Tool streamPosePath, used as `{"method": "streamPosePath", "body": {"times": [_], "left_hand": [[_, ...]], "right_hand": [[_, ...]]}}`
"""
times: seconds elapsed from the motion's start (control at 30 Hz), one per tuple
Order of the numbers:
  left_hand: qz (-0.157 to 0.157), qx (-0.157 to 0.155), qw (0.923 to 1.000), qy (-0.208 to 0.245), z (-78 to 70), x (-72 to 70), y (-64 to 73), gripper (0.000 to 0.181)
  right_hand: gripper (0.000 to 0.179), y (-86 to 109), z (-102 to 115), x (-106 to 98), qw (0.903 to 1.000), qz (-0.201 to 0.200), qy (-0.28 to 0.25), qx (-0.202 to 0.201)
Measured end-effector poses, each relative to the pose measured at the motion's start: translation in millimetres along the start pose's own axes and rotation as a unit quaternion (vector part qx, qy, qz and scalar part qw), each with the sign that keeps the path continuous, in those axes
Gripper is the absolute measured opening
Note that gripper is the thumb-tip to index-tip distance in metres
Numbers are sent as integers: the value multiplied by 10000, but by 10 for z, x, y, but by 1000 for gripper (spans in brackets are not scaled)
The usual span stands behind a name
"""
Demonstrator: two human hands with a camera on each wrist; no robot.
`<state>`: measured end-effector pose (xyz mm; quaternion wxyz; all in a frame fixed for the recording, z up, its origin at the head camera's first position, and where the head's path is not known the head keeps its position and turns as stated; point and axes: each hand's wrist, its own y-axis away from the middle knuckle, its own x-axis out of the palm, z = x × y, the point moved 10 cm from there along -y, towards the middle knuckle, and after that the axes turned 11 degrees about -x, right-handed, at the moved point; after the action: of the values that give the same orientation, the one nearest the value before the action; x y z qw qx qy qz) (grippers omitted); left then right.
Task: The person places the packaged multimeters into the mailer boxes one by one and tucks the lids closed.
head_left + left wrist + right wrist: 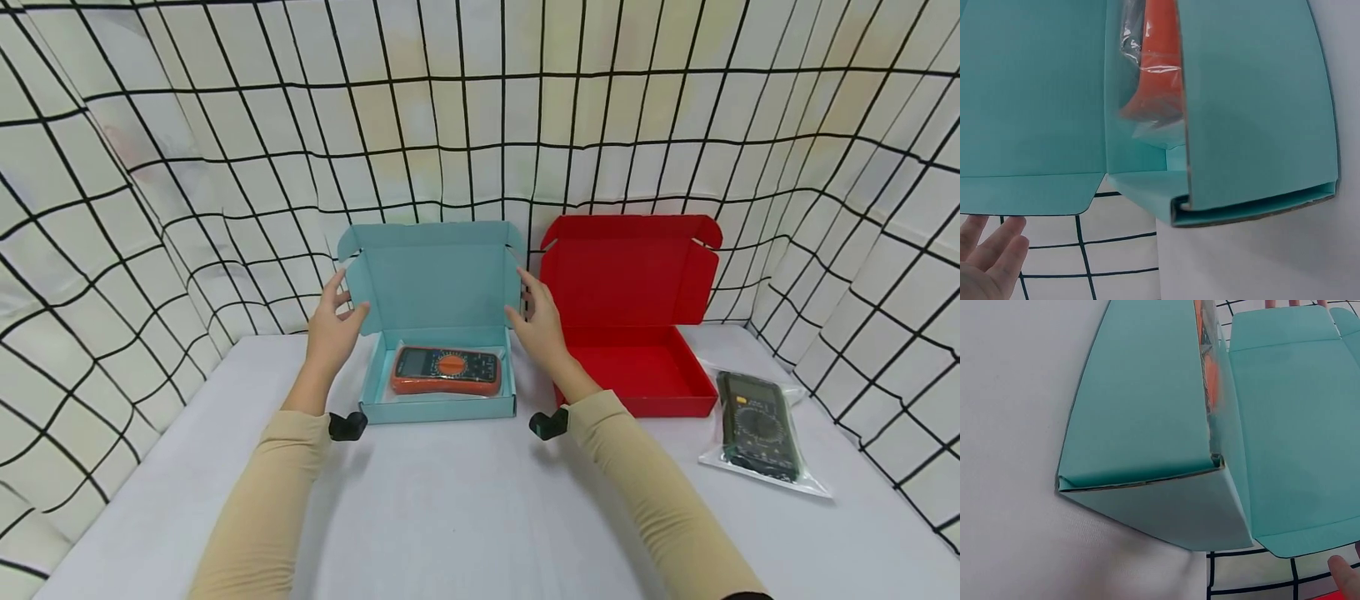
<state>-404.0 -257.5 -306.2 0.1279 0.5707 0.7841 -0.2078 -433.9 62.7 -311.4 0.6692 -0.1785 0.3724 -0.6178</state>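
A light blue cardboard box [438, 410] stands on the table with its lid [435, 279] raised. Inside lies an orange multimeter [420, 382] in a clear plastic bag. My left hand [332, 329] is at the lid's left side, fingers extended along the side flap; in the left wrist view the fingertips [999, 244] are right at the flap's edge. On the opposite side, my right hand [545, 329] has its fingers spread by the right flap. The thumb [1342, 572] shows just beyond that flap in the right wrist view, most of the hand being out of frame.
Right beside the blue box stands a red box [641, 406], its lid up. A dark green multimeter [757, 425] in a clear bag lies on the white table [450, 517] at the right. White cloth walls with a black grid [480, 142] surround the table's back and sides.
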Motion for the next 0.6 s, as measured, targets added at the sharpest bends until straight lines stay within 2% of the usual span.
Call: {"method": "streamPosePath", "body": {"times": [0.23,0.4,0.6], "left_hand": [[194,-62,9998,90,-26,11,32,72],[351,-69,9993,133,-32,39,29,72],[459,-86,9987,212,-40,66,16,73]], "right_hand": [[65,-26,14,33,9991,-84,-415,30],[64,-41,28,59,9966,-177,-774,205],[67,-52,31,85,9947,-248,-957,297]]}}
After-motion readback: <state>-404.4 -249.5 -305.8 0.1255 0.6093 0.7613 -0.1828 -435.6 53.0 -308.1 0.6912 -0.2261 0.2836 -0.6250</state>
